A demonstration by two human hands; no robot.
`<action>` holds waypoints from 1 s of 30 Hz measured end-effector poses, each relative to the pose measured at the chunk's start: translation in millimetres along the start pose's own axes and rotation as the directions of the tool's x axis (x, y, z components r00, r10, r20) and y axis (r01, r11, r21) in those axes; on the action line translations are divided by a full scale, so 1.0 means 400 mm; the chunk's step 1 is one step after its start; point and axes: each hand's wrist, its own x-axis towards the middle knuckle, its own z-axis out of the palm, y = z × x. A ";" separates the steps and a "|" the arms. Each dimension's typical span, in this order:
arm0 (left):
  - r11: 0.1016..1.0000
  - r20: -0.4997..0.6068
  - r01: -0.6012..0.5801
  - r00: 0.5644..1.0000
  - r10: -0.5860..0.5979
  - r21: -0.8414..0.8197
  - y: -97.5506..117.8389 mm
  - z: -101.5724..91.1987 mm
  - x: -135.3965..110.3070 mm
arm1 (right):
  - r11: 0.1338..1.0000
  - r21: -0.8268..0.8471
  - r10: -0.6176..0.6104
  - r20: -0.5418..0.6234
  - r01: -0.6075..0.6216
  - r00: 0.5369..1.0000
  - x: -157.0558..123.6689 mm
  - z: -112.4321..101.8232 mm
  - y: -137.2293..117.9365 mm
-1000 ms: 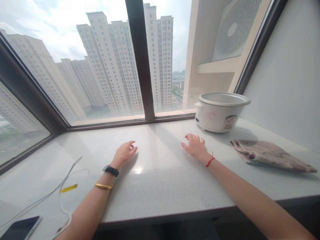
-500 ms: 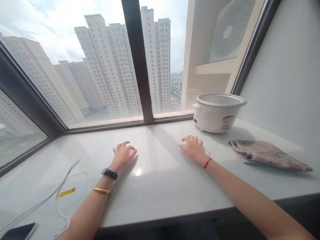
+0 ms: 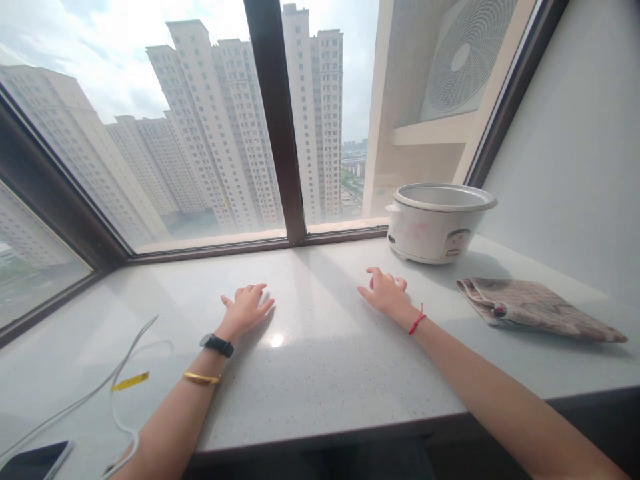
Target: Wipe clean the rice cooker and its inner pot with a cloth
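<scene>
The left hand (image 3: 245,312) lies palm down on a pale speckled stone worktop (image 3: 320,393), its fingers (image 3: 256,297) spread and holding nothing. The right hand (image 3: 386,295) rests a little farther along, its fingers (image 3: 376,278) loosely curled and also holding nothing. A black watch (image 3: 216,345) and a gold bangle (image 3: 201,378) circle the left forearm, and a thin red string (image 3: 416,320) is tied around the right wrist. Nearest the right hand, just beyond it and not touching it, a white rice cooker (image 3: 435,227) with a metal rim stands upright and lidless at the back of the worktop, close to the window. To its right, a folded patterned cloth (image 3: 535,310) lies flat on the stone near a plain pale wall (image 3: 565,147). At the near left, a white cable (image 3: 117,400) loops across the worktop past a yellow tag (image 3: 130,381), and a dark phone (image 3: 33,461) lies by the front edge, partly cut off by the picture. The worktop runs along a wide window (image 3: 150,133) split by a dark frame post (image 3: 274,113). Through the glass stand tall pale apartment towers (image 3: 215,127) under a bright, cloudy sky, and a round air conditioner fan unit (image 3: 465,60) is mounted on the outer wall to the right.
</scene>
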 end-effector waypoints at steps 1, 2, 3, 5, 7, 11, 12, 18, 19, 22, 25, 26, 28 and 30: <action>1.000 0.001 -0.002 1.000 0.002 0.002 -0.001 0.001 0.000 | 1.000 -0.004 -0.002 0.002 0.002 1.000 0.000 0.000 0.001; 1.000 0.003 -0.003 1.000 0.003 0.003 -0.001 0.001 0.000 | 1.000 -0.009 -0.008 0.006 0.008 1.000 0.000 0.001 0.002; 1.000 0.005 -0.005 1.000 0.005 0.005 -0.002 0.002 0.000 | 1.000 -0.014 -0.016 0.009 0.016 1.000 -0.001 0.001 0.003; 1.000 0.004 -0.008 1.000 0.008 0.005 -0.002 0.002 0.001 | 0.999 -0.026 -0.035 0.002 0.035 0.999 -0.002 0.003 0.005; 1.000 -0.002 -0.013 1.000 0.013 0.006 -0.003 0.002 0.002 | 0.998 -0.038 -0.050 -0.028 0.049 0.998 -0.003 0.006 0.006; 1.000 -0.013 -0.021 1.000 0.021 0.019 -0.006 0.002 0.001 | 0.998 -0.033 -0.057 -0.072 0.055 0.996 -0.002 0.010 0.009; 1.000 -0.013 -0.020 1.000 0.020 0.022 -0.006 0.002 0.000 | 0.998 -0.027 -0.057 -0.071 0.055 0.996 -0.002 0.011 0.009; 0.999 -0.023 -0.016 1.000 0.017 0.040 -0.004 0.003 -0.001 | 0.999 -0.005 -0.046 -0.047 0.046 0.998 -0.001 0.011 0.008; 1.000 -0.034 -0.012 0.999 0.012 0.024 -0.003 0.001 -0.001 | 0.999 -0.003 -0.045 -0.045 0.045 0.998 -0.001 0.011 0.007; 0.998 -0.107 0.004 0.994 -0.010 -0.059 0.002 -0.007 0.000 | 0.999 0.001 -0.046 -0.042 0.046 0.998 -0.002 0.010 0.006; 0.991 -0.175 -0.023 0.985 0.000 -0.129 0.004 -0.016 -0.001 | 0.999 0.016 -0.044 -0.040 0.045 0.998 -0.002 0.005 0.002; 0.989 -0.181 -0.034 0.984 0.007 -0.144 0.004 -0.018 -0.002 | 0.999 0.025 -0.042 -0.033 0.043 0.999 -0.002 0.003 0.001; 0.985 -0.164 -0.042 0.986 0.015 -0.164 0.004 -0.018 -0.003 | 0.999 0.043 -0.031 -0.015 0.031 0.999 -0.001 -0.001 -0.001; 0.984 -0.143 -0.038 0.990 0.013 -0.171 0.003 -0.016 -0.003 | 0.998 0.063 -0.016 -0.004 0.016 1.000 0.001 -0.003 -0.002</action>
